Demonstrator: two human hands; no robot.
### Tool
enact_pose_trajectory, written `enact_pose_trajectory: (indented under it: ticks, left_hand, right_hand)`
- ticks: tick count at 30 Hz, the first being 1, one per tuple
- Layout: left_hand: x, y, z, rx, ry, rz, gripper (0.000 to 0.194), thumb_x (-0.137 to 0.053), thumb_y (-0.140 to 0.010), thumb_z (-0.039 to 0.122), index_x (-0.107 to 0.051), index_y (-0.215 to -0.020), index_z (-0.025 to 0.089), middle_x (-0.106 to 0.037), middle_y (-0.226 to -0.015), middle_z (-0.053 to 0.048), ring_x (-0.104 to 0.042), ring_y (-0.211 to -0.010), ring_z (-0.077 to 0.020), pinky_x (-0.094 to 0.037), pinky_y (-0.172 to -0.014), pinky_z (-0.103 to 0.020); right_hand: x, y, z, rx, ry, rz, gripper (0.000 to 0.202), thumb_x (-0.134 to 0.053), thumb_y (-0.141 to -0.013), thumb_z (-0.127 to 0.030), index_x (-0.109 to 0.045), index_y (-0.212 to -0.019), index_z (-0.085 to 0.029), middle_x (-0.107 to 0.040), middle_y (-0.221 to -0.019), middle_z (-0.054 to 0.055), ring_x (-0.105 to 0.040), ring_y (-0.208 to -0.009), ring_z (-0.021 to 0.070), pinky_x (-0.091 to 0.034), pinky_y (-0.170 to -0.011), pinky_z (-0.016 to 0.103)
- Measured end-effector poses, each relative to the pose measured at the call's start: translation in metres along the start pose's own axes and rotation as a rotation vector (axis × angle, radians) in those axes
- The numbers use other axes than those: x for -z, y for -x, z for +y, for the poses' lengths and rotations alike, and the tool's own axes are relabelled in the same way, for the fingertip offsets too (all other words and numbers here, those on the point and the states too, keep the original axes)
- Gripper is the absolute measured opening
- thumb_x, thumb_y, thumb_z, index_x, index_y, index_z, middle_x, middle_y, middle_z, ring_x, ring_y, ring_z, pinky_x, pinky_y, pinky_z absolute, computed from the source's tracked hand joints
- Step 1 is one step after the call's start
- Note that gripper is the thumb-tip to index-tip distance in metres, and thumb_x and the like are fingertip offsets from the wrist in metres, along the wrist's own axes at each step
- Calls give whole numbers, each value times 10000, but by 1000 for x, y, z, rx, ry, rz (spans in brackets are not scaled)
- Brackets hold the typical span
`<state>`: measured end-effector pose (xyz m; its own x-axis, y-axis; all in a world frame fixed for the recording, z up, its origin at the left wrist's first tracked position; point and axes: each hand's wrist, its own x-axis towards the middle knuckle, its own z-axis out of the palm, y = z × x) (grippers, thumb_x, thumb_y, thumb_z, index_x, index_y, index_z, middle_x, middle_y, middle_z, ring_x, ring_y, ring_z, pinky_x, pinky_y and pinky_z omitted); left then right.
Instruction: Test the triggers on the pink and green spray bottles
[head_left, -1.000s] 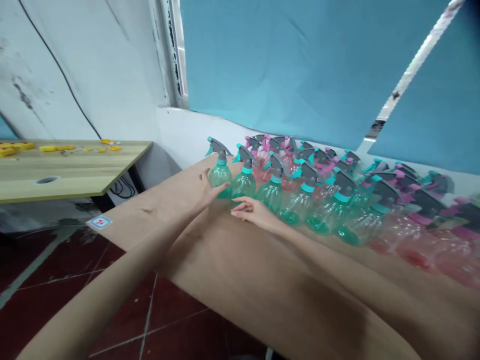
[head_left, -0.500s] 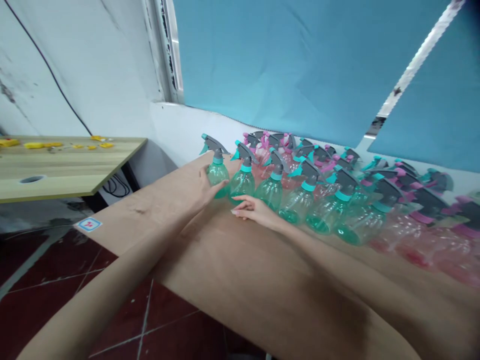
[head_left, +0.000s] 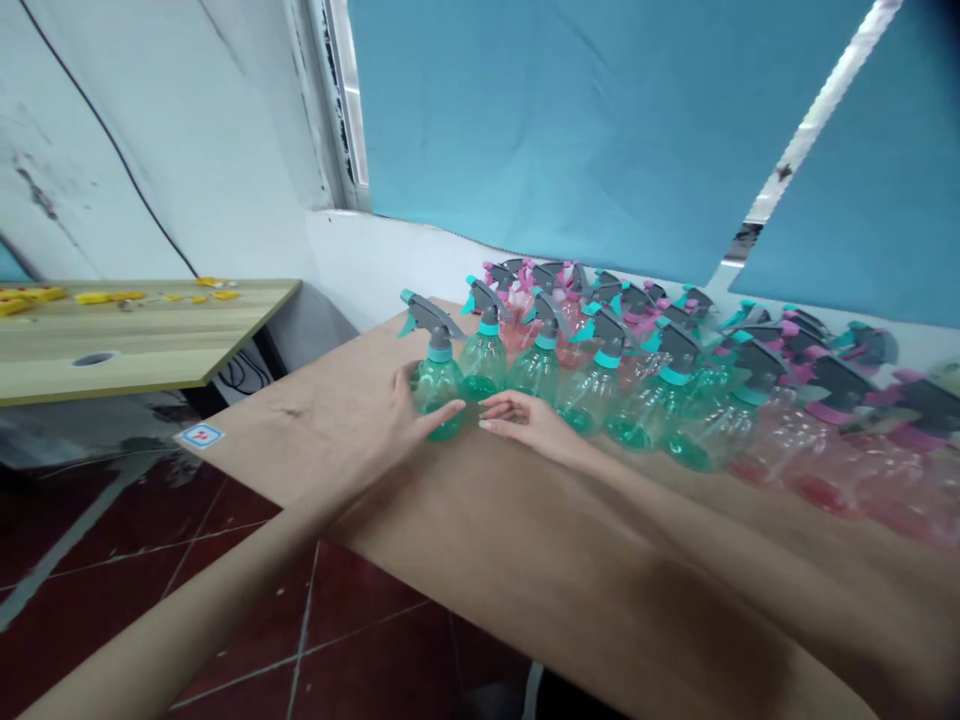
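A green spray bottle with a grey and teal trigger head stands at the left end of the front row. My left hand is wrapped around its left side, thumb across the front. To its right my right hand holds nothing; its fingers are loosely bent and a little apart from the thumb. Behind that hand are a second green spray bottle and a third green spray bottle, the third partly hidden by my fingers.
More green and pink spray bottles stand in rows to the right along the wall. The wooden tabletop carries a small blue-edged sticker at its left corner. Yellow pieces lie on another table at the left.
My left hand has brought the end green spray bottle nearer to me, out in front of its neighbour. My right hand has shifted slightly right relative to the view.
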<state>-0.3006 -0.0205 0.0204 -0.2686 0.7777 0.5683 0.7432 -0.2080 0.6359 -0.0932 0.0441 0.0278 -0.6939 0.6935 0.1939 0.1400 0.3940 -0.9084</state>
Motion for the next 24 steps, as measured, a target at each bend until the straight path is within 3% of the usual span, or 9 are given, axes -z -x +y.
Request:
enact_pose_trajectory:
  ticks: [5,9,16,20,24]
  left_hand:
    - [-6,46,66,-122,-56,-185,666,-654,-726,573,-403,-1230,217,-516,-1150,-87,-493,-1097,-300,-394,-914,-454]
    - [-24,69,120,-176,-56,-387,729,-652,-724,587,-359,-1291,235,-514,-1151,-86,-488,-1096,-305,-399,-913,-471]
    - [-88,88,183,-306,129,-596,710,-681,-727,526,-352,-1304,272,-482,-1226,-85,-442,-1165,-308,-390,-955,-483]
    - [-129,94,210,-381,241,-672,829,-680,-726,539,-249,-1369,243,-413,-1307,-115,-377,-1231,-305,-355,-1002,-478]
    - [-168,101,232,-365,304,-741,804,-679,-709,568,-305,-1331,222,-451,-1257,-136,-413,-1196,-320,-373,-978,-499]
  right_hand:
    - [25,48,-28,78,110,124,535,-713,-681,-426,-490,-1128,-232,-570,-1161,85,-568,-1031,198,-490,-830,369]
    - [53,85,-46,143,113,167,656,-745,-649,-399,-416,-1193,-238,-534,-1210,79,-523,-1111,219,-462,-899,392]
    - [96,154,-47,122,106,254,555,-710,-702,-330,-446,-1189,-285,-550,-1166,49,-581,-999,218,-502,-839,388]
    - [121,188,-40,156,43,371,415,-680,-733,-311,-483,-1095,-265,-530,-1184,37,-582,-978,176,-496,-867,351]
    - [150,216,-27,123,135,464,333,-616,-766,-244,-481,-1069,-269,-575,-925,-6,-587,-782,136,-508,-752,304]
